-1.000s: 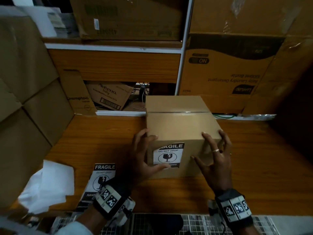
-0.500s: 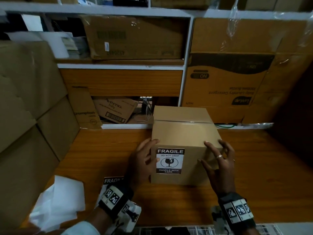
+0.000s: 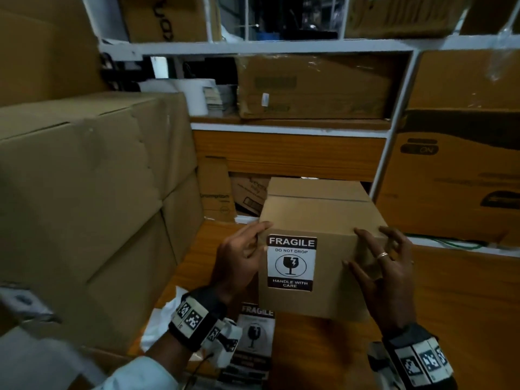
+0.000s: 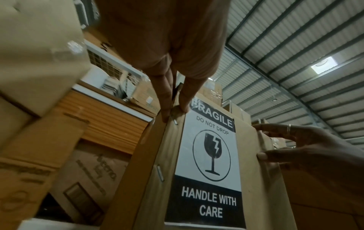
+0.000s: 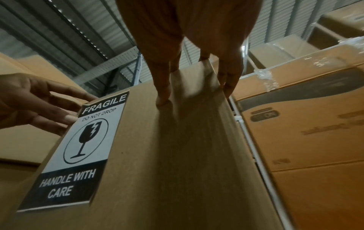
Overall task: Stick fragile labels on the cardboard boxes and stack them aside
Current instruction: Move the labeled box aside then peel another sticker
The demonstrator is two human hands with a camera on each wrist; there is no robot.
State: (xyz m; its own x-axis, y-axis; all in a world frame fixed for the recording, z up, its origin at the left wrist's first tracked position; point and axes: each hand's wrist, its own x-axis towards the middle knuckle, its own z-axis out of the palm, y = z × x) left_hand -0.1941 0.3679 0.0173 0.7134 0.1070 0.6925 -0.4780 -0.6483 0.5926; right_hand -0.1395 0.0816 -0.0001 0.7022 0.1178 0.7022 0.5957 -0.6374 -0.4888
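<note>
A small cardboard box (image 3: pixel 332 220) is held up between my hands, just above the wooden desk (image 3: pixel 464 305). A black-and-white FRAGILE label (image 3: pixel 291 263) sits flat on its front face. My left hand (image 3: pixel 239 260) presses against the box's left side, fingers straight, tips at the top left corner. My right hand (image 3: pixel 385 274) straddles the front right edge, thumb on the front face and fingers over the right side. In the left wrist view the label (image 4: pixel 208 155) fills the middle. In the right wrist view the box (image 5: pixel 177 155) and label (image 5: pixel 78 147) show from below.
A stack of spare FRAGILE labels (image 3: pixel 254 333) lies on the desk under my left wrist, beside crumpled white backing paper (image 3: pixel 163 325). Big cardboard cartons (image 3: pixel 84 192) are stacked at the left. Shelves with more cartons (image 3: pixel 450 178) close off the back and right.
My left thumb left the label and the hand slid to the box's left side. The box has risen off the desk, and my view has lifted towards the left stack.
</note>
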